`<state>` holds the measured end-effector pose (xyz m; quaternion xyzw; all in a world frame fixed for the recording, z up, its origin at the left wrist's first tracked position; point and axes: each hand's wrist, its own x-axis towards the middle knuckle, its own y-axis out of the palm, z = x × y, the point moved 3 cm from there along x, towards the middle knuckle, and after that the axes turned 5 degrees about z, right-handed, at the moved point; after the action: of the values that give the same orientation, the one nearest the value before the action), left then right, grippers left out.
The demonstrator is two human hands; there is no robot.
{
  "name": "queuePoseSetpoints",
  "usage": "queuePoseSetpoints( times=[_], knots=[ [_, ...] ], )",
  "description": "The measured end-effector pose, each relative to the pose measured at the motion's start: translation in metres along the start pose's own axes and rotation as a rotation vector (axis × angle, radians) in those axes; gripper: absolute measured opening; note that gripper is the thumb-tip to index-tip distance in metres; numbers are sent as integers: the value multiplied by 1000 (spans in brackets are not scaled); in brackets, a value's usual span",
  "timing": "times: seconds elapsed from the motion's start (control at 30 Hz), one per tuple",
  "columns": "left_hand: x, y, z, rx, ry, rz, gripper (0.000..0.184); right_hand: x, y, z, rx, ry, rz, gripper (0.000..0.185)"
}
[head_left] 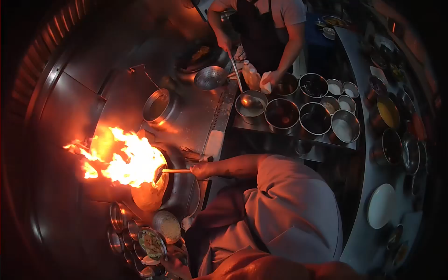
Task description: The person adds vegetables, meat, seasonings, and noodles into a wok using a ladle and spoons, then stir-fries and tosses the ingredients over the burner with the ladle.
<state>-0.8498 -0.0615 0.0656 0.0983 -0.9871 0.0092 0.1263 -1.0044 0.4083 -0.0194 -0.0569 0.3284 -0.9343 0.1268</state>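
Observation:
My right hand (200, 171) is closed round the handle of a ladle (176, 171), whose far end reaches into tall flames (130, 158). The flames rise over a wok (178, 184) and hide much of its inside. Low in the view, my left hand (173, 262) is dim and partly hidden, with its fingers at the edge of a bowl of food (151, 242). The food looks mixed, with green and orange pieces.
A co-worker (261, 32) across the counter holds a long ladle in a metal pot (251, 103) and a white cloth. Several round containers (282, 113) stand there. A strainer (211, 78), pan (157, 106), white plate (381, 206) and metal bowls (117, 215) lie around.

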Motion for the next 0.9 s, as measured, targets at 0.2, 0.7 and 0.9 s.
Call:
queuePoseSetpoints(
  times=[0.2,0.7,0.9],
  knots=[
    [-14,-62,65,-499,-359,-243,25,-26,14,-24,49,74,-34,39],
    [-179,22,-27,-539,-363,-377,16,-70,-28,37,-569,-116,61,18],
    [-174,17,-24,-490,-366,-505,12,-37,-71,55,-184,169,282,22]
  ],
)
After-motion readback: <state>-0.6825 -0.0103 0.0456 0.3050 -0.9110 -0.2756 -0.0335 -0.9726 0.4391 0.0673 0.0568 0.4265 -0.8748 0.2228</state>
